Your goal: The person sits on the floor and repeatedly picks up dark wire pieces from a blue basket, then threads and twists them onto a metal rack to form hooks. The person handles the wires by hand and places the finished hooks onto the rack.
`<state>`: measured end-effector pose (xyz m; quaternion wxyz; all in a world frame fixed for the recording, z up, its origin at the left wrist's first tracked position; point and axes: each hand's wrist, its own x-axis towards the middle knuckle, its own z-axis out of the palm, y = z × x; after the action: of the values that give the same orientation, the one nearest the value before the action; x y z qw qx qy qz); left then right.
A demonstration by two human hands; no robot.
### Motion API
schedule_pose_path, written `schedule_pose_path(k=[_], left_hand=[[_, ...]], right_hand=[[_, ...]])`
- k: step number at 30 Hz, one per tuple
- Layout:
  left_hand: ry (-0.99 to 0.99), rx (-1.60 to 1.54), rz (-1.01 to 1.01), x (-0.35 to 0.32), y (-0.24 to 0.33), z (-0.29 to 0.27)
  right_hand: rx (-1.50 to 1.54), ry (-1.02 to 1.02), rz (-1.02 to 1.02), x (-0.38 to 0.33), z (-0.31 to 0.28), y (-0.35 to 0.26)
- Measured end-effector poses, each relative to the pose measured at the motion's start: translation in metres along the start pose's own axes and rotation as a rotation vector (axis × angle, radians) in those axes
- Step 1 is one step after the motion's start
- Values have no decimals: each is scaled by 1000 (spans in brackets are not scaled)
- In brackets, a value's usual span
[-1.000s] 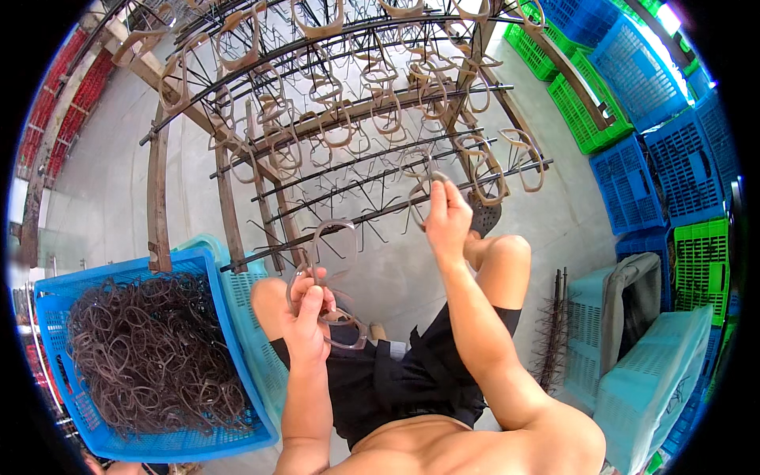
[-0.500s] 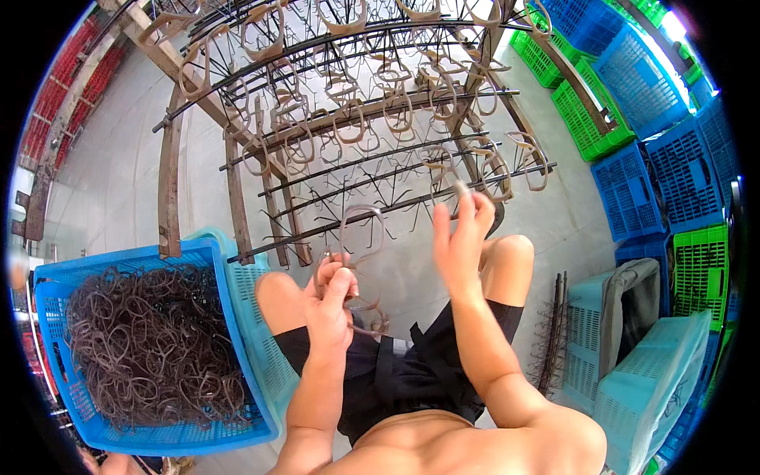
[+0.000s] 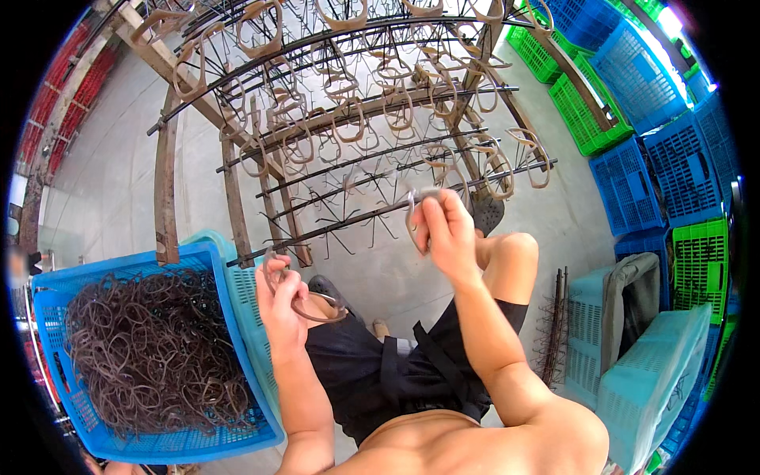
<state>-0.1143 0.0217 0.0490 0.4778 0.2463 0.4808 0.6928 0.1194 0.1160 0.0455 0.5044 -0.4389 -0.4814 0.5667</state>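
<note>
left hand point(image 3: 282, 307) curled; right hand point(image 3: 448, 235) pinching, held farther forward

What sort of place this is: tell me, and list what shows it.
Likely a workshop or factory floor: a rack carries rows of brown looped pieces, a blue basket is heaped with dark loops, and blue and green crates stand stacked at the right.
</note>
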Motion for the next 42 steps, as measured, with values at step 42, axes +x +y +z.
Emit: schedule_pose_path(k=[42], left_hand=[[-150,-166,-159,-18,-15,-2]], right_hand=[[-78,415,-41,31,54,50]])
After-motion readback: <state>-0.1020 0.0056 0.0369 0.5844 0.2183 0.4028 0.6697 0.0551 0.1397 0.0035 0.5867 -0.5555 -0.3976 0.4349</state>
